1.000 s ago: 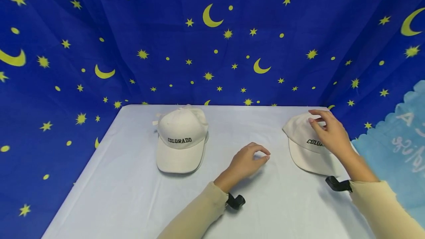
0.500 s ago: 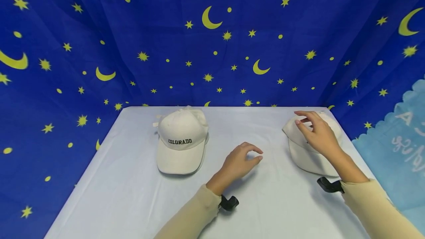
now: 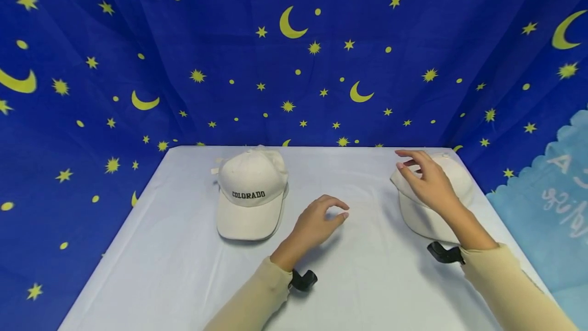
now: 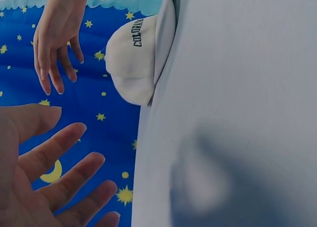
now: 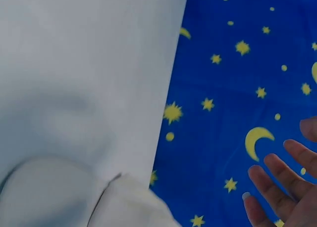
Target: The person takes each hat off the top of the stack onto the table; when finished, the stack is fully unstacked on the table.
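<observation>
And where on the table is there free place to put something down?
Bare table lies left of the left cap, between that cap and the right cap behind the left hand, and at the near side between left sleeve and right sleeve. It is crowded at the right, where the right hand hangs above the right cap.
</observation>
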`<state>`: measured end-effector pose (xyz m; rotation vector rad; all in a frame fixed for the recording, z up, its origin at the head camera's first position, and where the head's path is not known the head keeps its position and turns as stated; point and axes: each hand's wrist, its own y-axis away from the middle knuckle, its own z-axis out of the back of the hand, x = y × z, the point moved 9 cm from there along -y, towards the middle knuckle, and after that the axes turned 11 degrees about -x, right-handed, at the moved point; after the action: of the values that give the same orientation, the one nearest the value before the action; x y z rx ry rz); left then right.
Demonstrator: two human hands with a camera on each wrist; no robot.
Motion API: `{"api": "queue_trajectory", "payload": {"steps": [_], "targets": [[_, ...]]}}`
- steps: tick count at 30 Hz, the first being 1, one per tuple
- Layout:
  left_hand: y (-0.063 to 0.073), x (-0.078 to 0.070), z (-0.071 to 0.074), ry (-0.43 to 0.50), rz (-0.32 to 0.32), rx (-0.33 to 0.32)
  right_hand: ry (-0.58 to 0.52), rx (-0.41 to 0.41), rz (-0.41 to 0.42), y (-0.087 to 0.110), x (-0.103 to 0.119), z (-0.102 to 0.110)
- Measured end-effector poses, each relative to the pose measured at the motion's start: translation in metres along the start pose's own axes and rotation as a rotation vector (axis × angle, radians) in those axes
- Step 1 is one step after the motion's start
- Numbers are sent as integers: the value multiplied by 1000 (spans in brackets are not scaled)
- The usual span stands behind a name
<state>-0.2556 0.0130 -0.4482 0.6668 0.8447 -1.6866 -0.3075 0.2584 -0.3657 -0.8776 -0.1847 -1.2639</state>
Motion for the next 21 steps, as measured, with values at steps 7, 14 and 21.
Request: {"api": "queue_trajectory", "payload": {"steps": [7,14,21], "targets": [[3,4,10,18,22,8,-49,26,37,1,21,-10],[7,9,22,21,27,-4,-70,53,69,0,36,-22],[23,13,27,46,48,16,-74,58,77,5,41,-32]]}}
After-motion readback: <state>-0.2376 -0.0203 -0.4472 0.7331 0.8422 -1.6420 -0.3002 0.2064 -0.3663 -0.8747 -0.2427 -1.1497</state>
